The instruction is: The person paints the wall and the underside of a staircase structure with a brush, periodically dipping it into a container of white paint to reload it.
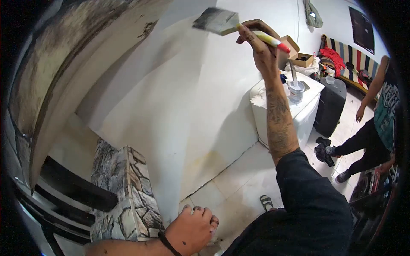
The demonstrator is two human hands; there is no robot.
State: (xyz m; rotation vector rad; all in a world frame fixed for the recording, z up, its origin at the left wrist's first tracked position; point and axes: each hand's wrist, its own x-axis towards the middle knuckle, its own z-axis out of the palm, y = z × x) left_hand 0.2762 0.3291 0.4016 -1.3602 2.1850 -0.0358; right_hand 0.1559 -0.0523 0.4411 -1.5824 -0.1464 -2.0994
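Note:
Raised high in front of me, my right hand (261,45) is closed round the handle of a wide flat paintbrush (218,21). The handle is yellow and white with a red end, and the bristles, dark at the tip, point left over the white wall (171,98). Low in the view, my left hand (190,230) is seen from its back, a dark band at the wrist. Its fingers curl downward near the stone-patterned pillar (139,196); what they hold, if anything, is hidden.
A white appliance (284,115) stands on the right with a clear tub (296,92) and an open cardboard box (302,60) on or behind it. Beside it is a black jerrycan (331,104). Another person (386,106) stands at far right. Dark slats (72,183) lie at lower left.

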